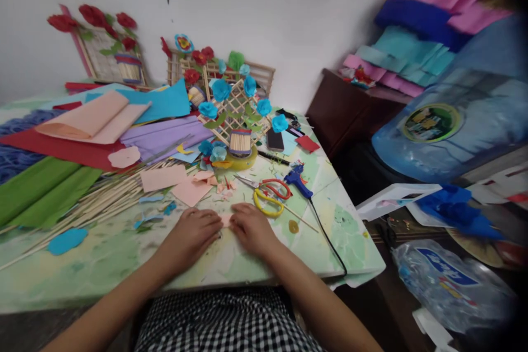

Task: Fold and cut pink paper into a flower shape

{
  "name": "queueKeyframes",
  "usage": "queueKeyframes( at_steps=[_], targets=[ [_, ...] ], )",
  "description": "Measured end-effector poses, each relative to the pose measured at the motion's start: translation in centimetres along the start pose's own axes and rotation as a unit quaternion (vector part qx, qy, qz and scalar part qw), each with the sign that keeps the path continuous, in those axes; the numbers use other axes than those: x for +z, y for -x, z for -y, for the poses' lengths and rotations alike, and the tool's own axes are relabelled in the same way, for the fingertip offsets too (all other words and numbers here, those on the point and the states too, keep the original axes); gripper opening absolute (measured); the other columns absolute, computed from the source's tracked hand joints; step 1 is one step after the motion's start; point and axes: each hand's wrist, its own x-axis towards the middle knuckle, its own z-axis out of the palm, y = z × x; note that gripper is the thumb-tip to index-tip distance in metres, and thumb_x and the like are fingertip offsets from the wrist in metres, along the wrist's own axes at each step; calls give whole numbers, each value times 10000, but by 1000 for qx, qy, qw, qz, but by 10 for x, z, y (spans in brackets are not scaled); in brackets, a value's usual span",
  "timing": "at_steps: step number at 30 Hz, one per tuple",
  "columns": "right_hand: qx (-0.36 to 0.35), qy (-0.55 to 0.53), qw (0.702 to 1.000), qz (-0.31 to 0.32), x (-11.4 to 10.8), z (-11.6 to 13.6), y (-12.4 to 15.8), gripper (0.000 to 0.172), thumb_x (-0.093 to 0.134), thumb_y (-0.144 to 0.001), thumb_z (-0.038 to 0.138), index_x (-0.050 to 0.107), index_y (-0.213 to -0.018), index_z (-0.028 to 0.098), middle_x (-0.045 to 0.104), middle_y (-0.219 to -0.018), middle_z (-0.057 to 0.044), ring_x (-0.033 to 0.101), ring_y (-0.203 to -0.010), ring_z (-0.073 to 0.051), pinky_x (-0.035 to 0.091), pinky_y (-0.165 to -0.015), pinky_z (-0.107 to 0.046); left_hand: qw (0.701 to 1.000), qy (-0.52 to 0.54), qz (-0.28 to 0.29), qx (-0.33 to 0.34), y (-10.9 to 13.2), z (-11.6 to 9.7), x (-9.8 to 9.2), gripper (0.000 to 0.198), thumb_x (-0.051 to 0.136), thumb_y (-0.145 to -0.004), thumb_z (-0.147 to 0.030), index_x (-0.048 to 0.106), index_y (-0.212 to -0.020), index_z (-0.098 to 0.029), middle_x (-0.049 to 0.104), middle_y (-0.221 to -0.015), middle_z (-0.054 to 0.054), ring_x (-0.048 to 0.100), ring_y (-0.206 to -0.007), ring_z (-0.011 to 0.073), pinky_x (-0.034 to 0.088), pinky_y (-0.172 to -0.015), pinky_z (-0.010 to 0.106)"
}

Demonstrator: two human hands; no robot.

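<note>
A small pale peach paper piece (226, 220) lies between my two hands near the table's front. My left hand (198, 232) is closed on its left end, fingers together. From the other side my right hand (251, 226) holds its right end with bent fingers. Just beyond are larger peach sheets (192, 191) and small scraps. Scissors with red and yellow handles (270, 201) lie beyond my right hand, beside a blue glue gun (299, 182). A lattice with blue paper flowers (237, 104) stands behind them on a roll of yellow tape (241, 162).
Thin sticks (111, 195) and coloured paper sheets (160, 132) cover the table's left. A phone (275, 140) lies beyond the scissors. The glue gun's cord (328, 239) runs to the front edge. A large blue water bottle (445, 126) stands right of the table.
</note>
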Motion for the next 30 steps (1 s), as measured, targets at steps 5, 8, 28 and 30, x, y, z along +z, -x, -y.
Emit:
queueKeyframes(
  at_steps=[5, 8, 28, 30],
  targets=[
    [6, 32, 999, -2, 0, 2, -5, 98, 582, -841, 230, 657, -809, 176, 665, -1030, -50, 556, -983, -168, 427, -870, -272, 999, 1, -38, 13, -11, -8, 8, 231, 446, -865, -125, 653, -937, -200, 697, -913, 31, 600, -910, 194, 364, -820, 360],
    [12, 41, 999, 0, 0, 2, -4, 99, 588, -838, 256, 651, -819, 181, 664, -1009, -41, 553, -976, -165, 423, -862, -268, 998, -3, -62, 13, -11, -4, 12, 205, 462, -857, -150, 645, -933, -205, 690, -921, 31, 605, -875, 186, 373, -821, 346],
    [2, 22, 999, 26, 2, -4, -4, 109, 535, -838, 172, 643, -843, 181, 663, -1073, -44, 537, -998, -168, 432, -882, -279, 997, 12, -73, -19, -3, 5, 18, 312, 393, -835, -105, 647, -995, -195, 705, -957, 53, 615, -901, 198, 392, -840, 360],
    [-8, 24, 999, 20, 3, -5, -3, 105, 535, -831, 161, 638, -835, 182, 666, -1065, -46, 538, -998, -175, 435, -878, -290, 997, 17, -66, -35, -2, 4, 18, 316, 389, -837, -95, 651, -986, -190, 706, -969, 59, 609, -929, 210, 377, -855, 382]
  ],
)
